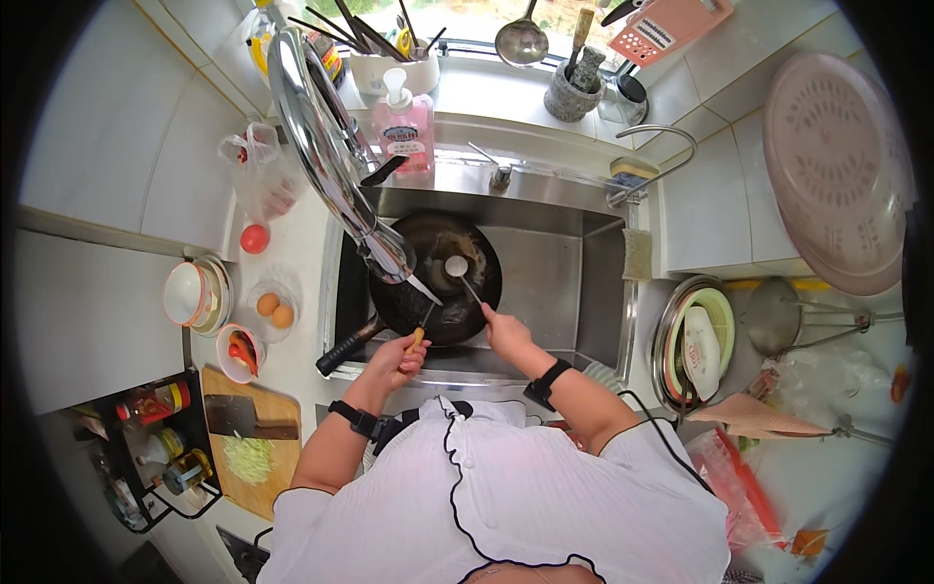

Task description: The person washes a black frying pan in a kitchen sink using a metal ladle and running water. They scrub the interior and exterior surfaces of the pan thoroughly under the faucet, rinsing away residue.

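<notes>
My left hand point(400, 363) grips a wooden-handled utensil point(417, 339) with a thin metal shaft; its far end is hard to make out against the dark wok. In my right hand point(508, 336) is the thin handle of a small round-headed metal ladle point(456, 266), its head over the wok's middle. The dark wok point(478, 314) sits in the left part of the stainless steel sink point(543, 285), its black handle point(346, 354) towards the lower left. Water point(425, 290) runs from the chrome faucet point(390, 255) into the wok, near the left utensil's shaft.
On the left counter are a tomato point(255, 239), two eggs point(282, 315), stacked bowls point(188, 293), and a cutting board point(281, 471) with a cleaver point(244, 418) and shredded vegetable point(248, 458). A soap bottle point(403, 131) stands behind the sink. Basins point(660, 350) stand at right.
</notes>
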A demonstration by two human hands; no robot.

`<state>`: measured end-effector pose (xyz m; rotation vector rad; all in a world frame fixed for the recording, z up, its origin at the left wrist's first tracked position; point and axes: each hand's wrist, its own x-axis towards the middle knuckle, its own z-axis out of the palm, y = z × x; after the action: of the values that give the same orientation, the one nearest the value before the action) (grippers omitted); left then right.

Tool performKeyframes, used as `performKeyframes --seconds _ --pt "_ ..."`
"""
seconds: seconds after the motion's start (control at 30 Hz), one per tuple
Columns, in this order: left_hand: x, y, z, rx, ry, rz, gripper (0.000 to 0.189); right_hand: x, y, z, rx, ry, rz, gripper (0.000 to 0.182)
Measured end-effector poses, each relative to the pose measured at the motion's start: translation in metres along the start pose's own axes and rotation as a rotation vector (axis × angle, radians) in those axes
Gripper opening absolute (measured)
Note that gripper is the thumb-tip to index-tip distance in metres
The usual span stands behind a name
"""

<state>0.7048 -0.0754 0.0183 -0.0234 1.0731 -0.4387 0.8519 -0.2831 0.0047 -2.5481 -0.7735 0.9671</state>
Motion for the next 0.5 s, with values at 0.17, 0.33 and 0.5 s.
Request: performKeyframes --seconds 0.17,0.33,0.5 --pt "0.007 -0.006 -0.003 -0.039 -0.004 -0.01 0.027 -0.042 -0.039 -0.022 0.142 -0.095 -0.067 0.046" --pt "0.005 -0.012 0.005 0.018 0.031 0.01 0.028 -0.017 0.002 -0.001 0.223 -0.07 -0.087 0.044" --pt "0.0 -0.004 0.004 -0.011 0.011 -0.022 0.027 0.007 -0.001 -0.007 -0.057 -0.032 0.066 0.044"
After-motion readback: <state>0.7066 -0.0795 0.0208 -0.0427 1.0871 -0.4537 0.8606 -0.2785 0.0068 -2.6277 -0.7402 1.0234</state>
